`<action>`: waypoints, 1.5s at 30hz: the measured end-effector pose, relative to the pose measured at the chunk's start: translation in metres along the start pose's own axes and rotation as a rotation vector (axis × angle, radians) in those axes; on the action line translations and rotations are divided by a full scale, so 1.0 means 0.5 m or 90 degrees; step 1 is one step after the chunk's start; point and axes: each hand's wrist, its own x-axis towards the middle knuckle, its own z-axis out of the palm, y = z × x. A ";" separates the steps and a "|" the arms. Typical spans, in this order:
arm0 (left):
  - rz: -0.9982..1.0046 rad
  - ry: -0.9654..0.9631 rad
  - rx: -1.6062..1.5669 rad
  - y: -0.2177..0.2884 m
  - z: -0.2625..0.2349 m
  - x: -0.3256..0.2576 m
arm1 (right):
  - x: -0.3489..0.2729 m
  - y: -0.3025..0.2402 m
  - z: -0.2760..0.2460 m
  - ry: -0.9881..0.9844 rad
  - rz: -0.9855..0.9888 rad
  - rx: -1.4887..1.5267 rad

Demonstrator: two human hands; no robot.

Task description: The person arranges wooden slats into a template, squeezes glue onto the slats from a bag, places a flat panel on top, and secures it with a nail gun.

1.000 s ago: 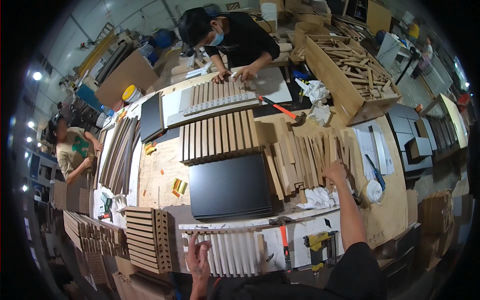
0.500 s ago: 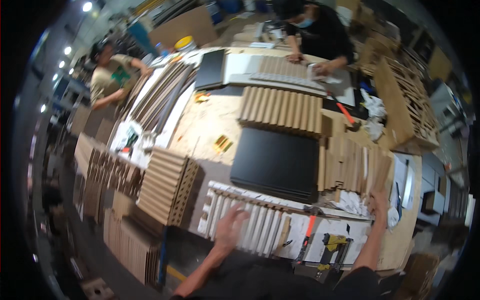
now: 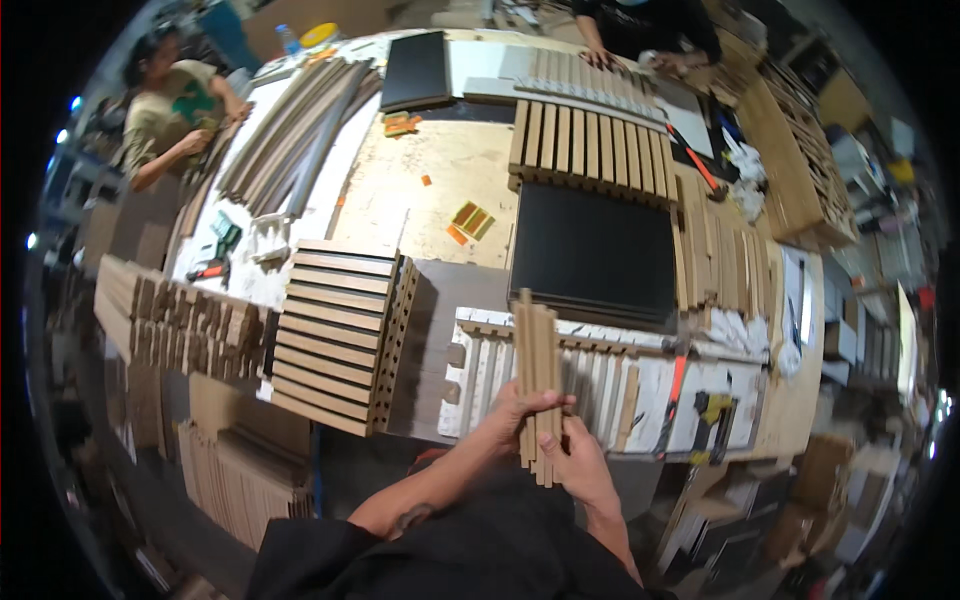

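In front of my body, a small bundle of wooden strips (image 3: 537,345) stands roughly upright in both hands. My left hand (image 3: 512,412) grips it from the left side, with the thumb across the front. Lower down, my right hand (image 3: 582,465) is closed round the bundle's near end. Behind the strips lies a white slotted frame (image 3: 483,385), partly hidden by them. A hammer with an orange handle (image 3: 674,395) and a yellow-and-black nail gun (image 3: 714,408) rest on the white surface to the right of my hands.
Black panels (image 3: 595,245) are stacked beyond the frame, with slatted panels (image 3: 595,150) behind them. More slatted panels (image 3: 335,340) form a stack at left. Loose strips (image 3: 725,250) lie at right. Two people work across the table, one by long strips (image 3: 295,140).
My right hand has come from the loose strips at right to the middle, bringing strips. My left hand, empty over the white frame before, now grips them too. The view has shifted.
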 end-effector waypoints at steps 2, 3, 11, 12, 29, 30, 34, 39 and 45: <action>-0.003 -0.021 0.015 0.038 -0.082 -0.041 | -0.025 0.029 0.107 0.096 -0.028 0.066; 0.020 -0.027 0.028 0.057 -0.119 -0.061 | -0.043 0.018 0.145 0.124 0.008 0.062; 0.042 -0.094 0.128 0.157 -0.262 -0.177 | -0.129 0.008 0.427 0.422 -0.035 -0.043; 0.045 -0.086 0.119 0.166 -0.284 -0.181 | -0.133 0.014 0.434 0.432 -0.029 -0.037; 0.113 -0.030 0.261 0.317 -0.363 -0.258 | 0.053 0.377 0.521 0.506 0.069 -0.065; 0.104 -0.022 0.255 0.312 -0.365 -0.261 | 0.066 0.362 0.507 0.482 0.118 -0.042; 0.070 -0.033 0.236 0.303 -0.366 -0.274 | 0.085 0.335 0.531 0.620 0.098 -0.046; 0.010 -0.059 0.286 0.300 -0.362 -0.279 | 0.102 0.311 0.513 0.576 0.245 -0.057; -0.026 -0.094 0.241 0.244 -0.369 -0.260 | 0.054 0.227 0.521 0.510 0.288 -0.027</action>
